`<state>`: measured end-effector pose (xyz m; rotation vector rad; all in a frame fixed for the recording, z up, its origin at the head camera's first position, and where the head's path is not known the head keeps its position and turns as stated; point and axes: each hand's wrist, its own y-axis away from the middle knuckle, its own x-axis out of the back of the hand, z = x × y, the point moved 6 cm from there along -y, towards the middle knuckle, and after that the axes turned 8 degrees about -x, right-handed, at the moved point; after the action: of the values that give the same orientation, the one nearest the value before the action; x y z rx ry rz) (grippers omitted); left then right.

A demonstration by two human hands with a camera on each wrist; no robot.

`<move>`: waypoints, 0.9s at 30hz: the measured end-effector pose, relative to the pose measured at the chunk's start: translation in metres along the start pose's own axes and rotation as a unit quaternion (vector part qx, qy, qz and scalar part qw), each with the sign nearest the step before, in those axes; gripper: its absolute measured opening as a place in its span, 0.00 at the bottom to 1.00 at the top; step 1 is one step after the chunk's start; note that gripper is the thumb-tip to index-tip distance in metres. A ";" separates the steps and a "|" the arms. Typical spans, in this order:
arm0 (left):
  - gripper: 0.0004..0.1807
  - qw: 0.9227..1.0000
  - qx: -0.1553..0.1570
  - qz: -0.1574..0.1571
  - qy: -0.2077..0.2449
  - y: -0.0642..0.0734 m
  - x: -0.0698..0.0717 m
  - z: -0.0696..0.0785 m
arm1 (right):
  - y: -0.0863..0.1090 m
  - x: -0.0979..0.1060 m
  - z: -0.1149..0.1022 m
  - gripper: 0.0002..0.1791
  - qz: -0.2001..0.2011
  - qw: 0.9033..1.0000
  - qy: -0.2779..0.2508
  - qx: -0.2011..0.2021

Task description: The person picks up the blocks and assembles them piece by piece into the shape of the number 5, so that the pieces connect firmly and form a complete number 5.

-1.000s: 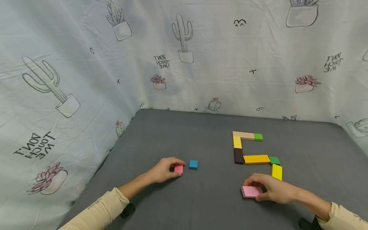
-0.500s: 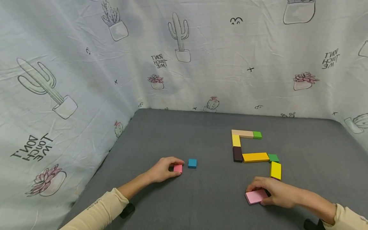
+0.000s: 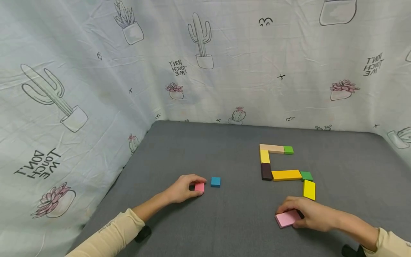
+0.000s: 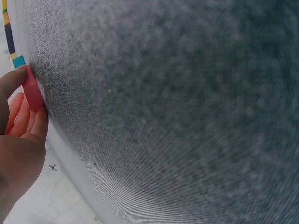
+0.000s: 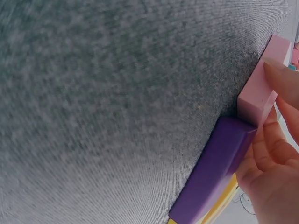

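Note:
My left hand (image 3: 183, 190) pinches a small coral-pink square block (image 3: 199, 187) between thumb and fingers, down on the grey cloth. Just right of it, with a narrow gap, lies a blue square block (image 3: 216, 182). Toward the front right, my right hand (image 3: 313, 215) holds a light pink rectangular block (image 3: 287, 218) by its edges, set slightly askew. In the right wrist view, one end of that pink block meets the end of a long purple block (image 5: 212, 170). My right hand hides the purple block in the head view.
A winding line of flat blocks runs across the right side: light green (image 3: 288, 150), beige (image 3: 271, 149), yellow (image 3: 264, 156), dark brown (image 3: 266, 171), orange-yellow (image 3: 287, 175), green (image 3: 306, 176) and bright yellow (image 3: 309, 189). A patterned white curtain (image 3: 237, 71) borders the grey tabletop (image 3: 192, 153).
My right hand has shifted a little right and nearer with the light pink block, which has turned slightly. My left hand and its coral-pink block stay in place.

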<state>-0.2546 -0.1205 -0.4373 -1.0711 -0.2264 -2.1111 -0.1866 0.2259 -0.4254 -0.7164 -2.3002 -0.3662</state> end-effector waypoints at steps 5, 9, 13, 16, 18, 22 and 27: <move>0.21 1.000 0.000 0.003 0.001 0.000 0.001 -0.001 | -0.006 0.009 -0.001 0.20 0.012 1.000 -0.008 -0.011; 0.21 1.000 0.000 0.006 -0.001 0.000 0.003 -0.002 | -0.021 0.022 -0.003 0.20 0.046 0.998 -0.022 -0.048; 0.21 1.000 0.003 0.006 -0.004 -0.001 0.002 -0.001 | -0.043 0.032 -0.003 0.19 0.069 0.991 -0.060 -0.095; 0.22 1.000 0.006 0.003 -0.008 -0.001 0.001 -0.001 | -0.062 0.035 -0.001 0.20 0.067 0.980 -0.128 -0.134; 0.22 1.000 0.008 0.002 -0.009 -0.002 0.001 -0.001 | -0.074 0.037 0.000 0.22 0.068 0.969 -0.174 -0.160; 0.21 1.000 0.006 0.004 -0.007 -0.004 0.001 -0.002 | -0.100 0.041 0.004 0.26 0.078 0.948 -0.237 -0.199; 0.22 1.000 0.002 0.003 -0.001 -0.004 0.000 -0.002 | -0.133 0.037 0.008 0.28 0.079 0.934 -0.279 -0.209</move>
<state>-0.2584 -0.1187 -0.4376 -1.0713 -0.2277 -2.1032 -0.2911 0.1365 -0.4137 -1.3550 -2.6931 -0.6553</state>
